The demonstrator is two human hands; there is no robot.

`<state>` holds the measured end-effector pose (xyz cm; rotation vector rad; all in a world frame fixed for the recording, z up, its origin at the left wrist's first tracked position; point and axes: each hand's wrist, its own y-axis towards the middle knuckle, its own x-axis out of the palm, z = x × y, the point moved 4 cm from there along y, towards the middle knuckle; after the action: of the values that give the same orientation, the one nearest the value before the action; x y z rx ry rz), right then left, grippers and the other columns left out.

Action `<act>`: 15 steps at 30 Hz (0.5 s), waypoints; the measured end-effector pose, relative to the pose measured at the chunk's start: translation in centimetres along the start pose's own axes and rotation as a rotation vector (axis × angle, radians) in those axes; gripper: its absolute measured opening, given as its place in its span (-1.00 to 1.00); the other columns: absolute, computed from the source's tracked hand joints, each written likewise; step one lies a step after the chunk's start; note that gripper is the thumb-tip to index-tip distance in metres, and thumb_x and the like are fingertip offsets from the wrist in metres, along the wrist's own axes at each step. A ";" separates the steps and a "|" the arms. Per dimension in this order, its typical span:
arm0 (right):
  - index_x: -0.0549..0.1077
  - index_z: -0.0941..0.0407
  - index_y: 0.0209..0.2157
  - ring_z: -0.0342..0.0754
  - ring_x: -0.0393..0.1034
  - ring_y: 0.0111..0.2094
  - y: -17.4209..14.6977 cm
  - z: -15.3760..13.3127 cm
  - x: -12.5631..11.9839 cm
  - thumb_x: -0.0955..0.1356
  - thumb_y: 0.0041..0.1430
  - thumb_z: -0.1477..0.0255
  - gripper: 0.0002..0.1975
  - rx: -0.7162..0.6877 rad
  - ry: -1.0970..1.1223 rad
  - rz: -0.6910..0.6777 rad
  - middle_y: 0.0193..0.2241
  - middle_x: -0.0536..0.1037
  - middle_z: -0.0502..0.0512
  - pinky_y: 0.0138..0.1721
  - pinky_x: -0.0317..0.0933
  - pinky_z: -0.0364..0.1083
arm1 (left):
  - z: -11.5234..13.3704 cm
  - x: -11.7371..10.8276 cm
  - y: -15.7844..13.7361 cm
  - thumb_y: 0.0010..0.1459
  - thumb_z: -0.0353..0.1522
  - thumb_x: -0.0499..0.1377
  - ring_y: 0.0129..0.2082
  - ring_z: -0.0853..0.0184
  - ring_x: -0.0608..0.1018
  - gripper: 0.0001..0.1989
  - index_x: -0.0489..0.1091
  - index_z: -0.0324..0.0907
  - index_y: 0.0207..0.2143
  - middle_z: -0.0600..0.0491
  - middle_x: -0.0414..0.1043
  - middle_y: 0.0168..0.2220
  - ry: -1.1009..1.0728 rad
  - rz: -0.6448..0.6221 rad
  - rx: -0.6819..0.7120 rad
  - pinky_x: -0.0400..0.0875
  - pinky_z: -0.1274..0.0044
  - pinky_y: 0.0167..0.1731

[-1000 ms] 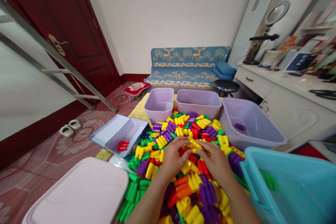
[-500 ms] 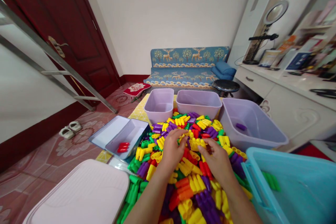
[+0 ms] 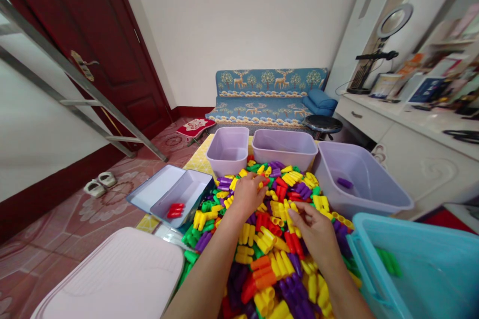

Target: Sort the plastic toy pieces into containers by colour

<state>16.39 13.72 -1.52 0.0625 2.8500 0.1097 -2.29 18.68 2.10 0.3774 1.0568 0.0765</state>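
A heap of bullet-shaped plastic building blocks (image 3: 264,241) in yellow, red, green, purple and orange covers the table in front of me. My left hand (image 3: 249,193) is over the far middle of the heap, fingers bent down and thumb apart, touching or just above yellow and red pieces. No piece is plainly gripped there. To its right, my right hand (image 3: 316,227) is closed on joined yellow building blocks (image 3: 290,215) between thumb and fingers, low over the heap. The fingertips partly hide those blocks.
Lilac bins (image 3: 227,159) line the far edge; the right-hand one (image 3: 359,179) holds a purple piece. A turquoise bin (image 3: 422,264) at right holds green pieces. At left are an open box (image 3: 187,192) with red pieces and a pale lid (image 3: 112,274). A ladder (image 3: 82,102) leans farther left.
My left hand has moved away from the yellow blocks, slightly up and forward onto the heap. The yellow blocks stay in my right hand, now turned more upright.
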 end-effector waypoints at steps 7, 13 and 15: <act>0.54 0.14 -0.27 0.02 0.50 -0.37 2.0 -3.1 0.7 0.40 0.00 0.24 -0.70 -0.089 -0.043 -0.100 -0.39 0.60 0.10 -0.31 0.37 -0.04 | 0.5 -0.2 -4.7 0.09 -0.42 0.19 -0.06 0.15 0.42 -0.79 0.48 -0.03 -0.20 0.02 0.45 -0.15 0.007 0.050 -0.035 0.22 0.28 0.01; 0.50 0.17 -0.19 0.02 0.51 -0.30 7.0 -7.3 0.7 0.43 -0.06 0.26 -0.61 -0.161 0.320 0.154 -0.25 0.60 0.17 -0.32 0.39 -0.05 | 0.6 0.1 -5.2 0.12 -0.25 0.21 -0.10 0.16 0.42 -0.89 0.48 -0.06 -0.33 0.05 0.48 -0.23 -0.051 0.094 -0.046 0.17 0.28 0.00; 0.44 0.17 -0.06 0.02 0.51 -0.21 7.9 -7.7 0.7 0.42 -0.04 0.26 -0.51 -0.197 0.524 0.292 -0.09 0.54 0.21 -0.25 0.40 -0.03 | 0.4 0.1 -5.1 0.16 -0.22 0.17 -0.15 0.19 0.44 -0.83 0.48 -0.08 -0.41 0.05 0.49 -0.30 -0.056 0.107 -0.054 0.18 0.32 -0.04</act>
<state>13.76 21.12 6.29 0.4731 3.3083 0.5398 -2.44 13.86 0.46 0.3854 0.9768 0.1889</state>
